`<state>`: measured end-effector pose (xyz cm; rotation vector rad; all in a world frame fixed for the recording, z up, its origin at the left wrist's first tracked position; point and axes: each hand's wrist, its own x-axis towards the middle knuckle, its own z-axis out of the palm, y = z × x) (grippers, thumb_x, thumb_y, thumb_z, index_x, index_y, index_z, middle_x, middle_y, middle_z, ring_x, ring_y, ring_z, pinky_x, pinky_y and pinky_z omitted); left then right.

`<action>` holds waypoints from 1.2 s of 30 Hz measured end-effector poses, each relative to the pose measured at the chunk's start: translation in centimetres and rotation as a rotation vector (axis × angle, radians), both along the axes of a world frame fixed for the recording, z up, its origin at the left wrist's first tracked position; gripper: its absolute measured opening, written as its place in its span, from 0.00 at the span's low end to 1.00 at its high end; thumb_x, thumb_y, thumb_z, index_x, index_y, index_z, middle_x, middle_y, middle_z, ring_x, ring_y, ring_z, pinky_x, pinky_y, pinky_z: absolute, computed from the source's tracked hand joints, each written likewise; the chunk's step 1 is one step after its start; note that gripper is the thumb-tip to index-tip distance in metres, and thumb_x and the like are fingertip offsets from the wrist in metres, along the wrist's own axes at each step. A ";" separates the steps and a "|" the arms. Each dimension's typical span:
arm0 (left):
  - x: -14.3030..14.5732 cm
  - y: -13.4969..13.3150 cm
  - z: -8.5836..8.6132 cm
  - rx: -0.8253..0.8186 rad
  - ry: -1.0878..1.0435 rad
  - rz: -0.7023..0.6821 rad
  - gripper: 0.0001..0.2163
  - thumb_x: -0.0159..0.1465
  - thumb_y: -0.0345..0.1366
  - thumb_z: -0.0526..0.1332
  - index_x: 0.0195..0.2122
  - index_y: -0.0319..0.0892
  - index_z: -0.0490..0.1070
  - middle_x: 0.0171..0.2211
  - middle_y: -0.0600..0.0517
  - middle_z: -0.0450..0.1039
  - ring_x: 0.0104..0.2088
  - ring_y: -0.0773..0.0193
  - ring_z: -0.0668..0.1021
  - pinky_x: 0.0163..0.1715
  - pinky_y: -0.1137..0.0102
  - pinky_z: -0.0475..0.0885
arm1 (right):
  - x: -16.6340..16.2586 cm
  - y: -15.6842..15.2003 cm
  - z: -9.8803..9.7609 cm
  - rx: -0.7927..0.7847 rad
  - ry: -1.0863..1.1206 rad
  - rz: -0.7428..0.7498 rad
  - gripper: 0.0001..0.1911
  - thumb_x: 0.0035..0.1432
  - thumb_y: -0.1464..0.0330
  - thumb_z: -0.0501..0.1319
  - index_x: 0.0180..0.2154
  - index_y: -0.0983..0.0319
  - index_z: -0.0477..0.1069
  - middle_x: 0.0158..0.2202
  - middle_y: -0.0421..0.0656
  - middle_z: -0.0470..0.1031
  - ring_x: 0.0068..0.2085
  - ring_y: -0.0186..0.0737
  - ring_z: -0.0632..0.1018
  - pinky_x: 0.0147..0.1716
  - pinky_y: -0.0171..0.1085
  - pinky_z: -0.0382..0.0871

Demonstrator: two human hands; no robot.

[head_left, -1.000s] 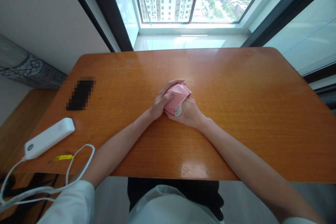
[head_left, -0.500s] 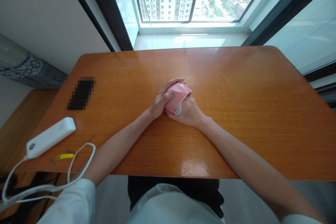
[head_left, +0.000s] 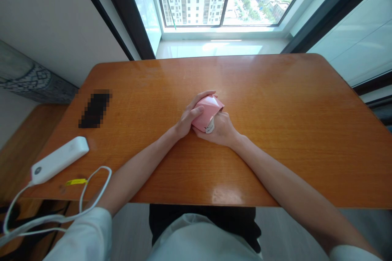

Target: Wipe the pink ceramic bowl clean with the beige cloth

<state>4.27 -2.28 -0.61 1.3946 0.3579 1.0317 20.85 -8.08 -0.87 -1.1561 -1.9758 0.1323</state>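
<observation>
A small pink packet [head_left: 207,111] with a glossy, creased surface is held between my two hands over the middle of the wooden table [head_left: 275,130]. My left hand [head_left: 187,118] wraps around its left side, thumb lying across the top and fingers along the far edge. My right hand [head_left: 223,128] grips it from the right and below. Most of the right fingers are hidden by the packet; whether they reach inside it I cannot tell. A white piece with a small dark mark [head_left: 210,127] shows at the packet's near corner, against my right hand.
On the left of the table lie a white power strip [head_left: 59,161] with its cable [head_left: 102,191] looping by my left forearm, a yellow tag [head_left: 76,181] and a dark pixelated patch [head_left: 94,110]. Behind the far edge is a window sill [head_left: 220,48].
Both hands stay almost in place around the pink packet. Slightly more of the white piece shows at its near corner, and my right hand has shifted a touch to the right.
</observation>
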 end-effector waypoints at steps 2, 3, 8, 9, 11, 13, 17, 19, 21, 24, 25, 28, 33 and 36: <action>0.0 -0.1 0.0 -0.019 0.009 -0.022 0.30 0.73 0.57 0.65 0.73 0.52 0.75 0.69 0.46 0.81 0.63 0.41 0.86 0.68 0.48 0.81 | -0.1 -0.3 0.4 -0.077 0.079 0.009 0.15 0.57 0.60 0.76 0.44 0.57 0.82 0.37 0.46 0.89 0.37 0.50 0.87 0.35 0.43 0.79; 0.0 -0.2 -0.1 -0.023 0.017 -0.028 0.31 0.73 0.58 0.65 0.74 0.53 0.74 0.69 0.45 0.80 0.63 0.41 0.86 0.68 0.48 0.81 | -0.2 -0.4 0.7 -0.134 0.152 0.017 0.14 0.55 0.59 0.76 0.41 0.56 0.80 0.36 0.44 0.87 0.35 0.48 0.85 0.34 0.43 0.78; 0.0 0.1 -1.2 0.015 0.012 0.006 0.36 0.73 0.65 0.63 0.77 0.52 0.69 0.73 0.44 0.75 0.65 0.43 0.83 0.66 0.51 0.80 | -0.8 -0.6 2.8 -0.559 0.725 0.110 0.22 0.50 0.54 0.83 0.35 0.56 0.75 0.30 0.38 0.78 0.30 0.39 0.77 0.29 0.39 0.75; 0.0 0.2 -1.4 0.028 0.021 0.019 0.37 0.73 0.67 0.62 0.77 0.53 0.68 0.74 0.44 0.74 0.66 0.43 0.82 0.68 0.51 0.79 | -0.8 -0.4 3.1 -0.635 0.855 0.132 0.24 0.49 0.54 0.83 0.38 0.56 0.76 0.31 0.38 0.79 0.31 0.39 0.78 0.31 0.38 0.77; -0.1 0.3 -1.6 0.063 0.054 0.032 0.39 0.74 0.70 0.62 0.78 0.55 0.66 0.77 0.45 0.71 0.72 0.42 0.78 0.74 0.50 0.74 | -0.5 0.0 3.6 -0.758 1.085 0.167 0.26 0.51 0.51 0.81 0.45 0.56 0.78 0.36 0.40 0.83 0.35 0.43 0.82 0.36 0.41 0.83; 0.0 0.5 -1.8 0.125 0.079 0.028 0.42 0.72 0.71 0.64 0.80 0.58 0.62 0.80 0.46 0.66 0.77 0.40 0.73 0.79 0.46 0.68 | 0.0 0.5 3.7 -0.829 1.198 0.207 0.27 0.57 0.45 0.74 0.48 0.57 0.78 0.38 0.45 0.86 0.40 0.50 0.87 0.41 0.46 0.88; 0.2 0.5 -1.7 0.231 0.182 0.039 0.47 0.68 0.65 0.74 0.82 0.60 0.57 0.81 0.44 0.62 0.79 0.37 0.69 0.81 0.41 0.64 | 0.9 1.2 3.4 -0.879 1.201 0.276 0.26 0.64 0.41 0.65 0.47 0.56 0.77 0.39 0.49 0.88 0.46 0.55 0.89 0.42 0.48 0.89; 0.3 0.4 -1.6 0.232 0.228 0.062 0.46 0.69 0.60 0.75 0.82 0.59 0.56 0.79 0.43 0.64 0.77 0.39 0.71 0.80 0.42 0.65 | 1.1 1.2 3.3 -0.937 1.272 0.257 0.25 0.62 0.44 0.69 0.47 0.57 0.78 0.42 0.49 0.90 0.46 0.53 0.89 0.42 0.46 0.89; 0.3 0.3 -1.5 0.230 0.236 0.064 0.43 0.72 0.58 0.73 0.82 0.57 0.56 0.78 0.43 0.65 0.76 0.41 0.72 0.80 0.44 0.66 | 1.0 1.1 3.2 -0.976 1.336 0.233 0.26 0.60 0.45 0.72 0.48 0.57 0.79 0.47 0.50 0.90 0.46 0.51 0.89 0.44 0.46 0.90; 0.3 0.4 -1.7 0.254 0.220 0.050 0.41 0.74 0.57 0.71 0.82 0.58 0.54 0.79 0.43 0.63 0.78 0.42 0.70 0.81 0.46 0.65 | 0.7 0.9 3.2 -0.965 1.349 0.210 0.29 0.56 0.44 0.74 0.49 0.58 0.80 0.50 0.50 0.90 0.48 0.52 0.89 0.47 0.47 0.90; 0.3 0.5 -1.8 0.269 0.211 0.043 0.41 0.74 0.57 0.71 0.82 0.58 0.54 0.79 0.44 0.62 0.78 0.42 0.69 0.81 0.46 0.64 | 0.6 0.9 3.2 -0.945 1.335 0.203 0.30 0.55 0.43 0.75 0.49 0.57 0.80 0.50 0.50 0.90 0.49 0.53 0.89 0.47 0.47 0.90; 0.2 0.7 -2.1 0.308 0.180 0.028 0.43 0.73 0.58 0.72 0.83 0.58 0.52 0.79 0.43 0.61 0.79 0.42 0.69 0.81 0.46 0.65 | 0.3 0.9 3.0 -0.861 1.257 0.192 0.31 0.55 0.41 0.73 0.49 0.56 0.79 0.50 0.50 0.89 0.51 0.55 0.89 0.49 0.48 0.90; 0.4 0.8 -2.3 0.253 0.140 0.017 0.42 0.74 0.64 0.68 0.82 0.57 0.53 0.79 0.42 0.62 0.77 0.40 0.71 0.79 0.45 0.67 | 0.1 0.6 2.7 -0.664 1.061 0.105 0.32 0.52 0.39 0.78 0.47 0.55 0.79 0.42 0.44 0.86 0.44 0.49 0.86 0.46 0.46 0.87; 0.4 0.7 -2.1 0.177 0.129 0.009 0.41 0.73 0.68 0.65 0.80 0.56 0.57 0.78 0.43 0.65 0.75 0.40 0.72 0.78 0.46 0.69 | 0.2 -0.1 2.8 -0.526 0.813 0.063 0.28 0.56 0.40 0.77 0.35 0.55 0.75 0.32 0.40 0.78 0.33 0.42 0.78 0.33 0.41 0.79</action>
